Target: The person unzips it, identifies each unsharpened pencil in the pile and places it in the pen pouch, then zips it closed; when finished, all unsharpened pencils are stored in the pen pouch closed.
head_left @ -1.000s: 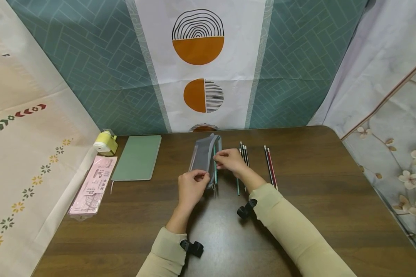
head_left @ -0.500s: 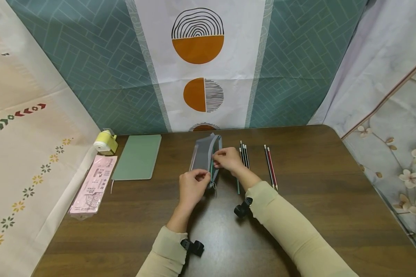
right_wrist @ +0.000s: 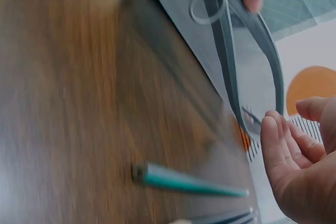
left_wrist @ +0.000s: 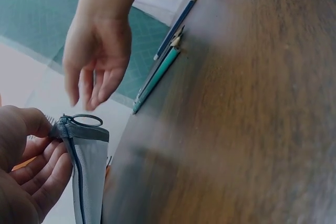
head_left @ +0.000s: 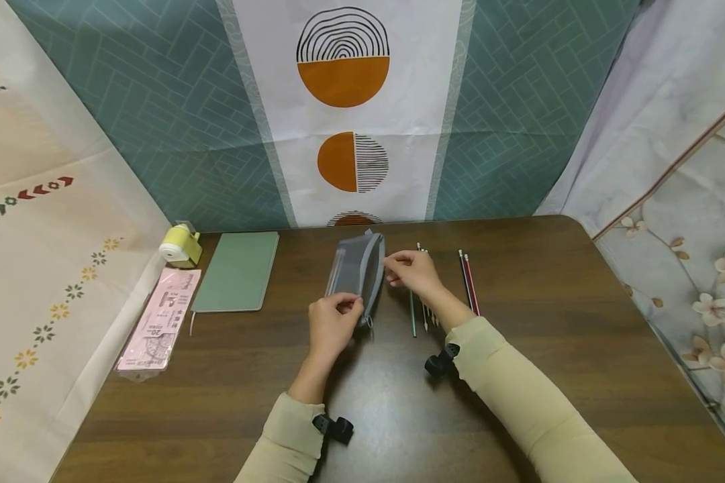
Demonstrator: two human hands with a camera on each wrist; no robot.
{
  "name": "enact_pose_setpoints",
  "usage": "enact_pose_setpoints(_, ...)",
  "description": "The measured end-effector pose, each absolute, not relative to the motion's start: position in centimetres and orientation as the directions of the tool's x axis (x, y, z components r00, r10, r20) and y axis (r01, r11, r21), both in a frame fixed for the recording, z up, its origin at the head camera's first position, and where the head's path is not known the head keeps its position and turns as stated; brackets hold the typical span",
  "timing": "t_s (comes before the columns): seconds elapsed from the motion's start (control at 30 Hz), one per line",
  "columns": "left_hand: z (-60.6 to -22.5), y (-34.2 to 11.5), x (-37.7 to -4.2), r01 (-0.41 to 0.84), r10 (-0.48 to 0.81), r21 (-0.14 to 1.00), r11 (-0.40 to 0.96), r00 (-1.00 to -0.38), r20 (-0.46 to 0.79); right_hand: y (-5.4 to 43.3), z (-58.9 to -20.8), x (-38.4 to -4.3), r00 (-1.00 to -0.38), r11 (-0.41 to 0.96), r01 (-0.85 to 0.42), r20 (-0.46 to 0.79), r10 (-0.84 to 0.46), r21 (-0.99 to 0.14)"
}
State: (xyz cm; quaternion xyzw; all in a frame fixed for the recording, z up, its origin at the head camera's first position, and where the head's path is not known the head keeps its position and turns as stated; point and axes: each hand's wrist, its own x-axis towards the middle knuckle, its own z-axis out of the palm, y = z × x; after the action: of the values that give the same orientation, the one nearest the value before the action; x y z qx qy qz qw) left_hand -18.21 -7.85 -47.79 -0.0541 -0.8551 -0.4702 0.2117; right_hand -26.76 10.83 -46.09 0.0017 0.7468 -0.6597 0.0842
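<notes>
at the table (head_left: 217, 416), left fingers (left_wrist: 54, 181) pinch the grey pouch (head_left: 348, 267).

This looks like a study desk, perhaps in a home, though the hangings hide the room beyond. A wood-grained table (head_left: 187, 416) carries stationery: a green notebook (head_left: 235, 272) at far left, a zip pouch (head_left: 346, 268) and pencils (head_left: 471, 282). Decorative cloth surrounds it: a teal hanging (head_left: 519, 134) behind, a cream hanging (head_left: 24, 268) left, a floral hanging (head_left: 677, 268) right.

left hand (head_left: 330, 325): fingers (left_wrist: 47, 171) pinching | right hand (head_left: 415, 274): fingers loosely bent | both forearms (head_left: 519, 396) extended forward
</notes>
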Motion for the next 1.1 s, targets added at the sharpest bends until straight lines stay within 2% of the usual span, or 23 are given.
enact_pose_setpoints(0.77, -48.1, -8.6, -18.3, 0.278, -0.112, 0.771, 0.574, -0.905, 0.410, 17.2, -48.7, -26.4, -0.997, 0.178, 0.074, -0.075, 0.002, -0.981)
enact_pose_setpoints(1.1, -48.1, -8.7, -18.4, 0.258, -0.124, 0.784, 0.565, -0.913, 0.390, 18.2, -49.2, -26.4, -0.995, 0.239, 0.090, -0.098, -0.021, -0.967)
